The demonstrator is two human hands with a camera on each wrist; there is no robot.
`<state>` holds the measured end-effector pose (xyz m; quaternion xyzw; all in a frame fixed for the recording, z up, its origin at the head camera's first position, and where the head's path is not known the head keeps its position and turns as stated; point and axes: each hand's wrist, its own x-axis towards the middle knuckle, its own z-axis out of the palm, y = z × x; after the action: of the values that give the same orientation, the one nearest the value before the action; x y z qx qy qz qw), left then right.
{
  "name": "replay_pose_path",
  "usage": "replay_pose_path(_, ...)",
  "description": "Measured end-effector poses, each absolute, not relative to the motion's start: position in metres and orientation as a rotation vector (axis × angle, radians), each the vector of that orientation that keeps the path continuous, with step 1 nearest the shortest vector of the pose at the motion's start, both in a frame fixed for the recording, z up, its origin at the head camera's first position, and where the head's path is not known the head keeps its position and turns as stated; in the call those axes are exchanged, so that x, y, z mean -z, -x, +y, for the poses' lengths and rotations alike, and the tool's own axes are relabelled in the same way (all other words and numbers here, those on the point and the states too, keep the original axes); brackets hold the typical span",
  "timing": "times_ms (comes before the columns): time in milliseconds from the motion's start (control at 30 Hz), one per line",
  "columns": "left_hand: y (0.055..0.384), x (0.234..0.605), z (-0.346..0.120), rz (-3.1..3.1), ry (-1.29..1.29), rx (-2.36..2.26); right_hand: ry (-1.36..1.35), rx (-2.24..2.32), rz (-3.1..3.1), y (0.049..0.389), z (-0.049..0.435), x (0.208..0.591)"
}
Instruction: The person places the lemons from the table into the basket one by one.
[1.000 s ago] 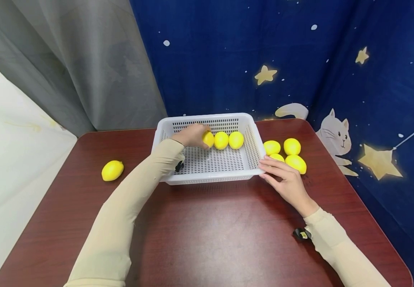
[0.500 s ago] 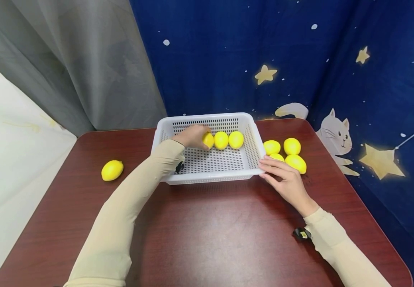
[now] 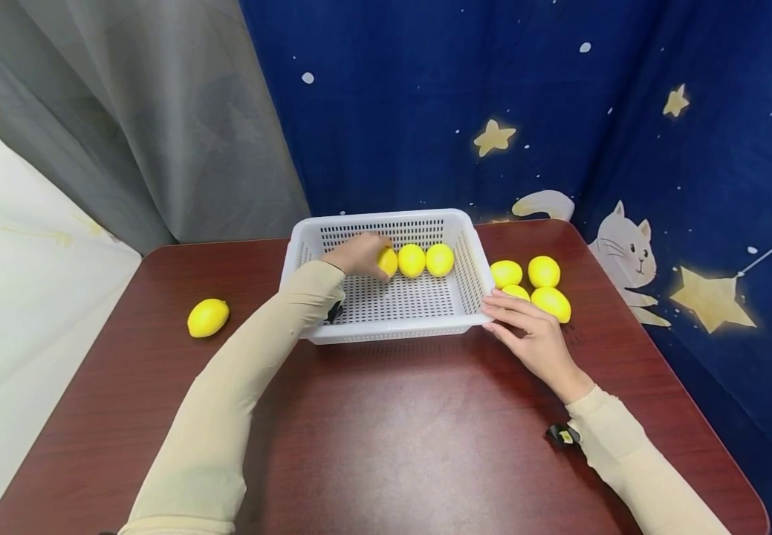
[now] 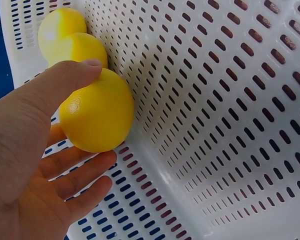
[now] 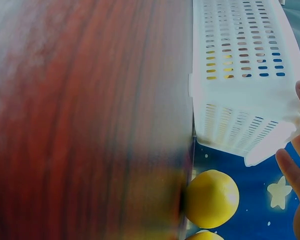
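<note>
A white plastic basket [image 3: 392,327] with slotted walls stands on the table. Three yellow lemons line up along its far side: a right lemon [image 3: 440,260], a middle lemon [image 3: 412,261] and a left lemon [image 4: 97,112]. My left hand [image 3: 359,254] reaches inside and holds the left lemon, thumb on one side and fingers on the other. Its fingers show partly in the left wrist view, spread beneath the fruit. My right hand [image 3: 536,338] grips the basket's near right corner, thumb and fingertips on either side of the rim.
Several loose lemons [image 3: 544,272] cluster on the table just right of the basket, one partly hidden behind my right hand. A single lemon [image 3: 208,318] lies at the left. The dark red table [image 3: 412,438] meets a blue curtain [image 3: 392,111] and a grey curtain at the back.
</note>
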<state>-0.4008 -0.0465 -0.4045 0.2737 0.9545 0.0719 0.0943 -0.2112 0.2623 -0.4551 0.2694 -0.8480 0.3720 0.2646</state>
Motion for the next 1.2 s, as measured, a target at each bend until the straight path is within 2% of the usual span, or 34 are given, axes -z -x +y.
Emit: replay_pose_path(1200, 0.3994, 0.4101, -0.0492, 2.815, -0.760, -0.228, -0.725, -1.015, -2.287, 0.2092, 0.2623, 0.4531)
